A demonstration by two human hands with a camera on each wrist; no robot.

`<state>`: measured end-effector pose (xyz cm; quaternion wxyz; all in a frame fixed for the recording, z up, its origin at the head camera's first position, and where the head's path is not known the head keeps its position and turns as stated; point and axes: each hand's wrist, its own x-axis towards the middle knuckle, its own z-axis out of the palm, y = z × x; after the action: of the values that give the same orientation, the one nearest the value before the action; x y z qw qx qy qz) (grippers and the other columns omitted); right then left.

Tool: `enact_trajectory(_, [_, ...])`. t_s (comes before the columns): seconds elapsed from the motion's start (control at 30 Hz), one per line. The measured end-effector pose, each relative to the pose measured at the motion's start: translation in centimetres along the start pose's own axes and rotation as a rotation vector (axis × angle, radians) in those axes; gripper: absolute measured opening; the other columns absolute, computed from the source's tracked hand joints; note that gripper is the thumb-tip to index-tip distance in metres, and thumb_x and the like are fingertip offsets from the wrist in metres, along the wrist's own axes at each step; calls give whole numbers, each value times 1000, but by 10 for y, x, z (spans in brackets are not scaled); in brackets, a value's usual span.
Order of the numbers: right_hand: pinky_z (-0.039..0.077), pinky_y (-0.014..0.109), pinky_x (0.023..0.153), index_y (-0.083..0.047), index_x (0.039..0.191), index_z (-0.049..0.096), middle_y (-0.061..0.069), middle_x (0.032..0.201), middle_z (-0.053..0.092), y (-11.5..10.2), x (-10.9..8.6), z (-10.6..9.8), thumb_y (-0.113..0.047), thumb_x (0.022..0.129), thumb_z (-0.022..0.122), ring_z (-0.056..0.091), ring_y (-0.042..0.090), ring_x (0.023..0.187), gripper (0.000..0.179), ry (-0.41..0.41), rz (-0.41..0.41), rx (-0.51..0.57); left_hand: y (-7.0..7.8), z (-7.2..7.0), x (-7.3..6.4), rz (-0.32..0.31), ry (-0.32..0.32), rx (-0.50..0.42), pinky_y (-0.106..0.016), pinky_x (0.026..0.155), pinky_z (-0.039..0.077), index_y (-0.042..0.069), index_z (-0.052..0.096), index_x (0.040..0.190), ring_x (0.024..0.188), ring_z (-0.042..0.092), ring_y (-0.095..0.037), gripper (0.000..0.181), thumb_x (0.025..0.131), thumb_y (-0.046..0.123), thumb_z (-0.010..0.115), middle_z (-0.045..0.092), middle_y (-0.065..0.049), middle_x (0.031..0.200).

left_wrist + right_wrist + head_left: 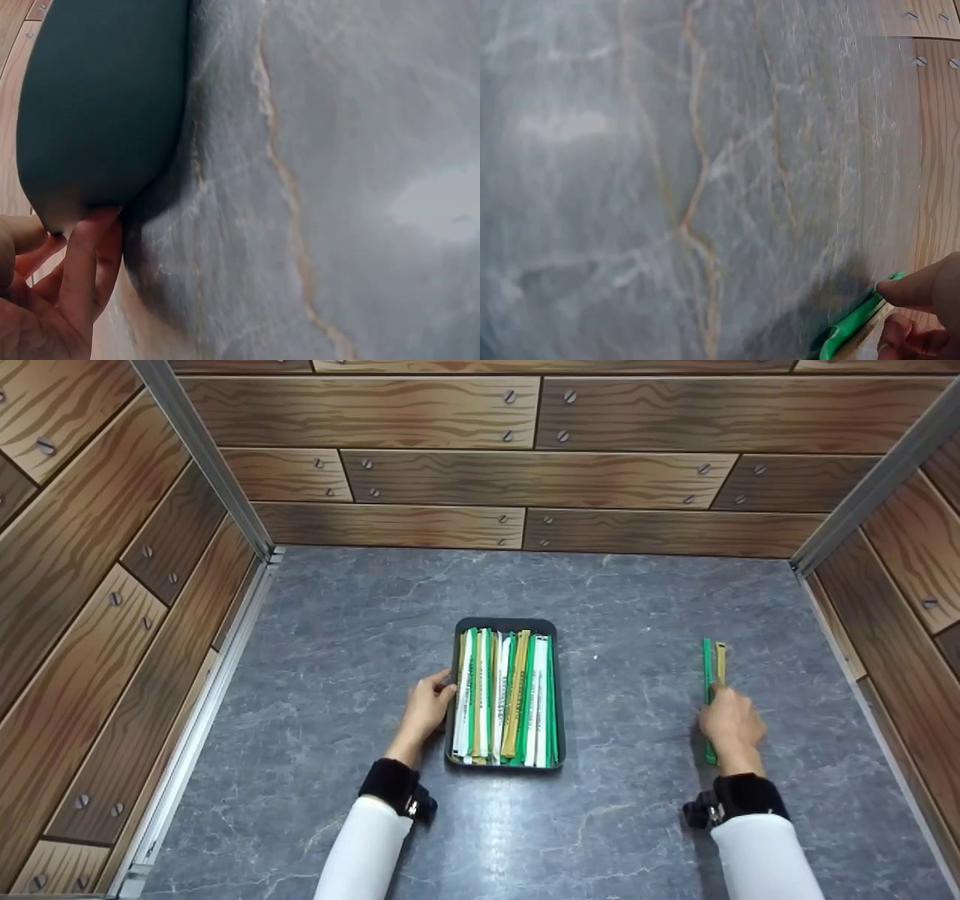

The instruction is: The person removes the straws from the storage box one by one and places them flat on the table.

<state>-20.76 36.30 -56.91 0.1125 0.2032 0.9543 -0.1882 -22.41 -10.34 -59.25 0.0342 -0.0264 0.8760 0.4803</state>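
Note:
A dark tray (562, 720) holds a row of slim stick packets (514, 697) in white, green and gold. At its left side my left hand (426, 706) grips the edge; the left wrist view shows the fingers (79, 270) pinching a corner of the tray's smooth outer wall (105, 97). Well to the right of the tray, my right hand (733, 726) pinches a green stick packet (707, 667) and a gold one (721, 660) lying side by side. In the right wrist view the thumb (915, 291) presses on the green packet (851, 324), and the other fingers curl below.
The grey marbled tabletop (360, 607) is bordered by wood-patterned panels at the back (442, 412), left (90, 607) and right (892, 607). Metal rails (206, 712) run along the corners and the left edge.

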Motion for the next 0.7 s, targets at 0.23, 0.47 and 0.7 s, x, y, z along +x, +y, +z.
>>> enact_trajectory(0.23, [48, 58, 66, -1, 142, 49, 33, 131, 51, -22, -15, 4, -11, 94, 52, 58, 52, 100, 49, 127, -104, 69, 2, 0, 0, -14, -19, -11, -40, 85, 52, 4, 55, 139, 92, 66, -27, 42, 98, 11, 61, 70, -16, 101])
enact_trajectory(0.47, [51, 51, 65, -2, 131, 59, 24, 110, 63, -82, -41, 26, -7, 89, 60, 62, 38, 86, 42, 251, -345, 147, 3, -2, 0, -17, 2, -26, -41, 86, 52, 3, 55, 139, 94, 66, -28, 42, 98, 10, 60, 70, -18, 104])
enact_trajectory(0.7, [55, 36, 65, 3, 121, 64, 19, 100, 67, -161, -79, 74, 2, 85, 67, 62, 25, 76, 36, 187, -651, 289, 5, 2, -2, -19, -4, -20, -40, 84, 52, 1, 55, 138, 92, 66, -27, 42, 97, 9, 60, 70, -17, 102])
